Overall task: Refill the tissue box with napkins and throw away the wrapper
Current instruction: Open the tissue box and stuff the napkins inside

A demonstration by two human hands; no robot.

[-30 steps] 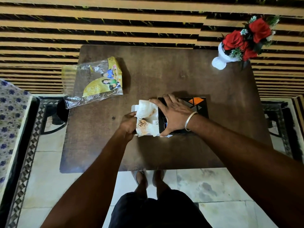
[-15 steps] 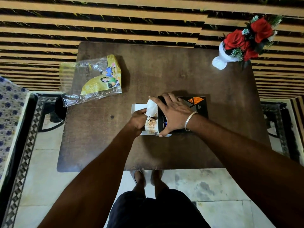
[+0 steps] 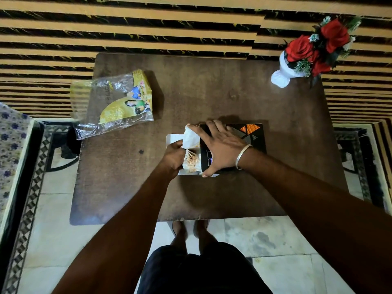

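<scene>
A black tissue box (image 3: 254, 134) with orange triangles lies flat on the brown table (image 3: 212, 92), its left end open with white flaps spread. My right hand (image 3: 220, 148) presses flat on the box top, thumb at the near flap. My left hand (image 3: 172, 157) grips a stack of white napkins (image 3: 191, 153) with orange print, pushed partly into the open end. The clear and yellow plastic wrapper (image 3: 118, 102) lies on the table's far left, overhanging the edge.
A white vase with red roses (image 3: 307, 54) stands at the table's far right corner. A patterned cloth surface (image 3: 10, 149) is at the left. Striped rug lies behind the table. My feet show at the near edge.
My left hand has pushed the napkin stack rightward, deeper into the box's open end; less of it shows outside. My right hand stays flat on the box.
</scene>
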